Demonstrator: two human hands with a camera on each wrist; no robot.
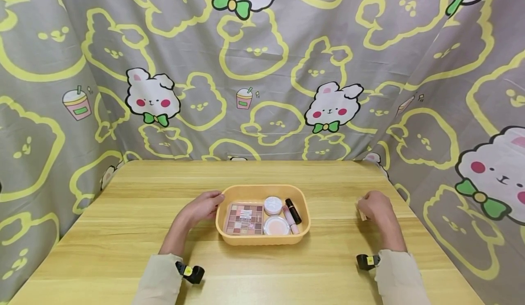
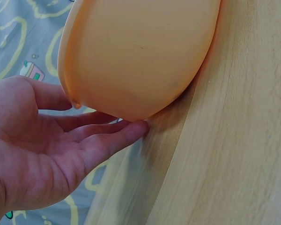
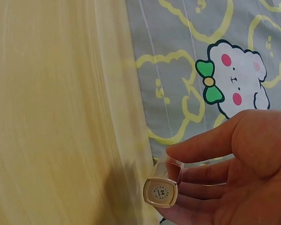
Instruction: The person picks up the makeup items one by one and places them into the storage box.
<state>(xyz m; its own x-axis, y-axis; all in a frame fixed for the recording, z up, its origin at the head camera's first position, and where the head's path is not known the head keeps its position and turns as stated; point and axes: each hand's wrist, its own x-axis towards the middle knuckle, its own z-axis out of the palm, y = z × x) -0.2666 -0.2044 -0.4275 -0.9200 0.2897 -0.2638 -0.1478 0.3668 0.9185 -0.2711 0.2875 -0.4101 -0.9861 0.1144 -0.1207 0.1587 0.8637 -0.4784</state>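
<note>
A yellow-orange plastic basket (image 1: 262, 240) stands on the wooden table in front of me. My left hand (image 1: 205, 206) grips its left end; in the left wrist view the thumb lies at the rim and the fingers (image 2: 126, 136) reach under the wall. Inside lie an eyeshadow palette (image 1: 244, 219), a round white compact (image 1: 273, 205), a clear-lidded powder compact (image 1: 276, 226), a pink tube (image 1: 290, 218) and a black tube (image 1: 293, 210). Off to the right, my right hand (image 1: 375, 204) pinches a small clear cosmetic tube (image 3: 162, 192) with a beige end and a round label, above the table.
Pale wooden table (image 1: 262, 277) stretches around the basket. A grey curtain (image 1: 279, 86) with rabbit prints hangs behind and along both sides. Black wrist cameras (image 1: 193, 273) sit at both cuffs.
</note>
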